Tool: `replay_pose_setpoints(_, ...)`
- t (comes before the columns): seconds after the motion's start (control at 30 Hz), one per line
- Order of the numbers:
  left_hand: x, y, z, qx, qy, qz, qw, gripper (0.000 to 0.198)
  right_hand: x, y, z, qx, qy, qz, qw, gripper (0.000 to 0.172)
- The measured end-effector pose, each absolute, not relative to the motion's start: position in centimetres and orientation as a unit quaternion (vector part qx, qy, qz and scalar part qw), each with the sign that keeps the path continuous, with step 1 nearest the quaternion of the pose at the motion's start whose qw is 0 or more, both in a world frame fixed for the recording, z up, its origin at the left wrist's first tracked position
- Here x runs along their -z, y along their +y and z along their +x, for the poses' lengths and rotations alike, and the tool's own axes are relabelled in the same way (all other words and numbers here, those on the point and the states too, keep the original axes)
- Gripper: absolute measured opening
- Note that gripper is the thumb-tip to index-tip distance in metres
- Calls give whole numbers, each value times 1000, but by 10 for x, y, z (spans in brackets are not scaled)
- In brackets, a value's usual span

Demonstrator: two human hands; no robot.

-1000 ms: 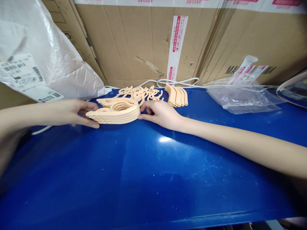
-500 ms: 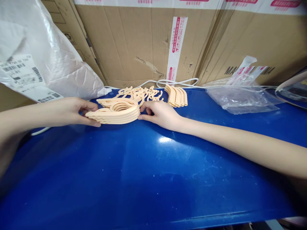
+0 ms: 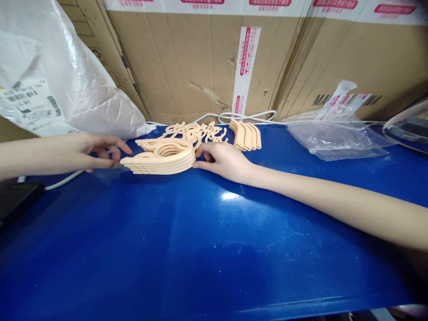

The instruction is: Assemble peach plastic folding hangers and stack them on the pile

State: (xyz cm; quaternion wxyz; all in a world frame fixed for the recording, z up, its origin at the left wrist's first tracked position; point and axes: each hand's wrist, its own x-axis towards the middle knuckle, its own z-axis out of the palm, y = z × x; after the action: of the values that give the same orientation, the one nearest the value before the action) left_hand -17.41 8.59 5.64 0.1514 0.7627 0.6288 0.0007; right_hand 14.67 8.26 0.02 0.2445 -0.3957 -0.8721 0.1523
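A neat stack of beige curved plastic pieces (image 3: 163,166), which look like folding-hanger parts, lies on the blue table (image 3: 214,249). Its right end is between the thumb and fingers of my right hand (image 3: 225,162), some of which are hidden behind the stack. Off the left end, my left hand (image 3: 96,151) has its fingers apart and nothing in them. Behind the stack is a loose pile of beige hooks (image 3: 203,131). To the right of that pile, a second row of beige curved pieces (image 3: 246,135) sits side by side.
Large cardboard boxes (image 3: 180,62) wall off the back, with a white cable (image 3: 247,117) along their foot. A white padded mailer bag (image 3: 96,98) leans at the left, above a dark flat object (image 3: 20,200). Clear plastic bags (image 3: 334,138) lie at the back right.
My left hand has let go of the stack's left end and moved away to the left. My right hand and the stack stay in place.
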Motion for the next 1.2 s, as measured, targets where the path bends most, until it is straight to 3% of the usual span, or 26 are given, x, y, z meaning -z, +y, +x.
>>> replay_pose_setpoints(0.23, -47, 105, -164, -34, 604, 782, 148, 79, 0, 83, 147, -153, -873, -393, 245, 28)
replay_pose_setpoints(0.4, -38, 104, -160, -50, 595, 791, 138, 60, 0, 83, 147, -153, -873, -391, 246, 27)
replay_pose_setpoints(1.2, -43, 101, -149, -53, 592, 797, 104, 57, 1, 82, 145, -152, -872, -394, 247, 33)
